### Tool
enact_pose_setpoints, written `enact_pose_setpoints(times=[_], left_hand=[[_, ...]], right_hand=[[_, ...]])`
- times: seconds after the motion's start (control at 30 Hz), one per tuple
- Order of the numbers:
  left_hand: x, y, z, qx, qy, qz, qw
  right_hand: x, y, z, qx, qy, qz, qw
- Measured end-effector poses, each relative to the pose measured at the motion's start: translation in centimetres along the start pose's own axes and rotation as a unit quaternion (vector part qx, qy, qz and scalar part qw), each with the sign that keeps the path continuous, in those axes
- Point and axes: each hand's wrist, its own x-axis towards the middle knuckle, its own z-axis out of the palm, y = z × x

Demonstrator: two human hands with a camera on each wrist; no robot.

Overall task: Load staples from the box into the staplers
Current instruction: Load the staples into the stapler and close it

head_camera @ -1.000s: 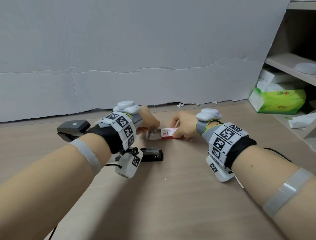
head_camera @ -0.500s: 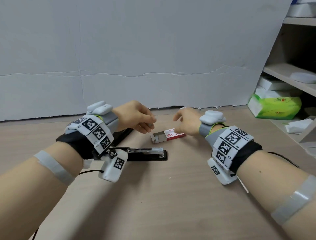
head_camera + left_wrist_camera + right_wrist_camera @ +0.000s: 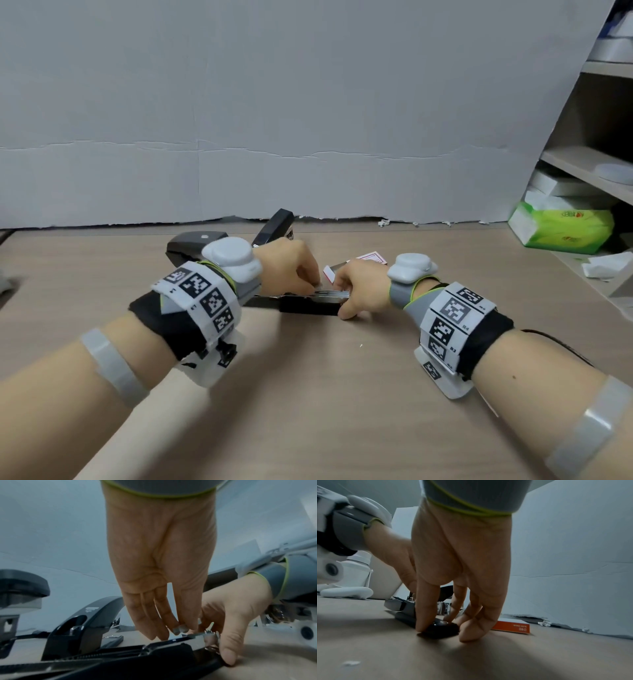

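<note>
while the open stapler (image 3: 310, 303) lies flat near the middle of the bench (image 3: 342, 394), its black lid (image 3: 274, 226) swung up and back toward the far edge, both hands meet over its exposed metal channel (image 3: 334, 294). the left hand (image 3: 291, 270) reaches down with fingers nearly straight and bunched together; in the left wrist view its fingertips (image 3: 178, 628) pinch a small silvery strip of staples (image 3: 192, 635) right at the top of the channel. the right hand (image 3: 363, 291) curls over the front end of the stapler: in the right wrist view its thumb (image 3: 426, 608) presses down on one side of the black base (image 3: 443, 628) and its other fingers come down on the far side, so the base sits clamped between them against the bench. the staple box (image 3: 356, 263), white with a red-orange label, lies just beyond the two hands, toward the far edge, its drawer slid partly out. a second, dark grey stapler (image 3: 195, 243) sits closed behind the left wrist, toward the far left of the bench. a grey paper backdrop (image 3: 274, 120) stands along the far edge. off the right edge, a shelf unit (image 3: 589, 164) holds a green tissue pack (image 3: 565, 226) and some white boxes. both wrists wear white bands printed with black square markers.
</note>
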Motion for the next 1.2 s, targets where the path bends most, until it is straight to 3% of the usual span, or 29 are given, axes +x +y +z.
enact_pose_setpoints(times=[0.57, 0.67, 0.8, 0.97, 1.2], left_hand=[[0.3, 0.3, 1.7, 0.133, 0.011, 0.062, 0.989], [0.5, -0.2, 1.7, 0.116, 0.023, 0.056, 0.991], [1.1, -0.9, 1.0, 0.027, 0.095, 0.015, 0.995], [2.2, -1.5, 1.0, 0.004, 0.108, -0.031, 0.994], [5.3, -1.6, 2.0, 0.096, -0.001, -0.076, 0.993]], right_hand=[[0.2, 0.6, 0.3, 0.035, 0.007, -0.007, 0.999], [0.2, 0.7, 0.5, 0.040, 0.007, -0.011, 0.999], [0.1, 0.8, 0.4, 0.051, 0.004, -0.012, 0.999], [0.1, 0.9, 0.4, 0.061, 0.005, -0.012, 0.998], [0.3, 0.9, 0.2, 0.060, -0.001, -0.018, 0.998]])
